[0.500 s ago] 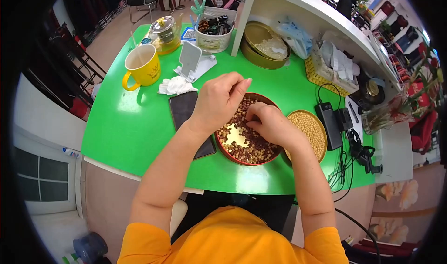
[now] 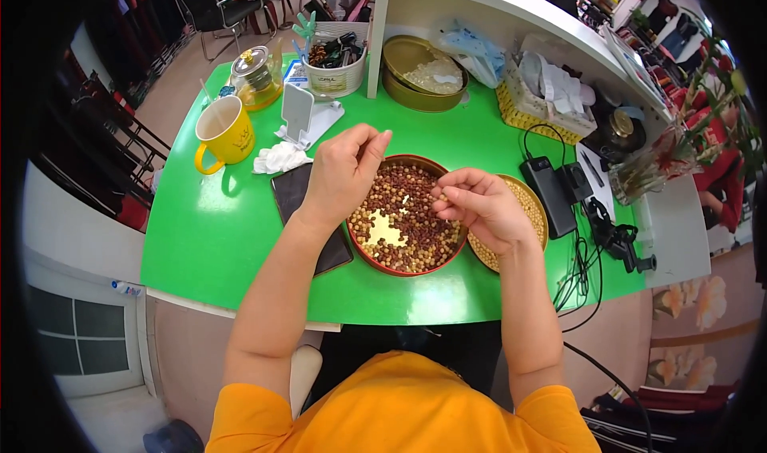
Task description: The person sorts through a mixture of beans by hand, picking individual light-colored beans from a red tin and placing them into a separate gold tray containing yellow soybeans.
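Observation:
A round red-rimmed tin [image 2: 374, 266] stands on the green table, holding dark red and pale yellow beans [image 2: 415, 233] mixed together. Its gold bottom shows through a bare patch. Over the tin's right rim, my right hand [image 2: 491, 213] pinches a pale yellow bean [image 2: 442, 197] between thumb and fingers. Beside the tin on the right is a shallow gold dish [image 2: 546, 241] of pale yellow beans, partly covered by that hand. My left hand [image 2: 343, 173] hovers above the tin's left rim, fingers curled closed with the thumb against them; whatever is inside is hidden.
A dark phone [image 2: 331, 253] lies under my left forearm. Farther left are a crumpled tissue [image 2: 280, 158], a phone stand [image 2: 299, 116], a yellow mug [image 2: 226, 133] and a glass teapot [image 2: 256, 77]. Right of the dish lie a black power adapter [image 2: 548, 196] and cables.
My right hand has lifted out of the beans and moved right to the tin's rim, a pale bean now showing at its fingertips. The left hand stays closed. The whole view has shifted slightly.

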A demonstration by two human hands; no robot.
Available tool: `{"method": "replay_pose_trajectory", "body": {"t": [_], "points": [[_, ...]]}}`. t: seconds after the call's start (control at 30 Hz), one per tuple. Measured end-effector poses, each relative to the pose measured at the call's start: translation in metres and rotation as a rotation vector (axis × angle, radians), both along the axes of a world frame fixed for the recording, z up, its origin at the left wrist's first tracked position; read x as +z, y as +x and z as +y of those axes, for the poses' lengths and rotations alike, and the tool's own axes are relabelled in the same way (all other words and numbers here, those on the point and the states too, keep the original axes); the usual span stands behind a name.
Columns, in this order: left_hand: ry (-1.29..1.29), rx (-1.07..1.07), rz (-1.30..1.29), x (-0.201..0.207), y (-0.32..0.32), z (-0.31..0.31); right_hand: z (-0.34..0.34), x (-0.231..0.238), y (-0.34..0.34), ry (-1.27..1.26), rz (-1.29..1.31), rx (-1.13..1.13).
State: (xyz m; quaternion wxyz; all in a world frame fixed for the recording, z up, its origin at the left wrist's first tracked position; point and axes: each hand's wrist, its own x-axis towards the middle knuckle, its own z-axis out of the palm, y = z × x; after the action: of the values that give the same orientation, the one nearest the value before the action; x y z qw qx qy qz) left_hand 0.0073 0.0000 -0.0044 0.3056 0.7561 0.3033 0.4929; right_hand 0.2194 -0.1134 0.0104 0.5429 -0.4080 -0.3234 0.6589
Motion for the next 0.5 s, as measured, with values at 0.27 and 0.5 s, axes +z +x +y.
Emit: {"method": "replay_pose_trajectory", "body": {"t": [0.27, 0.5], "points": [[0.041, -0.028, 0.020, 0.005, 0.002, 0.001, -0.040, 0.004, 0.031, 0.088, -0.805, -0.436], [0.026, 0.000, 0.034, 0.005, -0.007, 0.002, -0.010, 0.013, -0.036, 0.426, -1.331, -0.245]]}}
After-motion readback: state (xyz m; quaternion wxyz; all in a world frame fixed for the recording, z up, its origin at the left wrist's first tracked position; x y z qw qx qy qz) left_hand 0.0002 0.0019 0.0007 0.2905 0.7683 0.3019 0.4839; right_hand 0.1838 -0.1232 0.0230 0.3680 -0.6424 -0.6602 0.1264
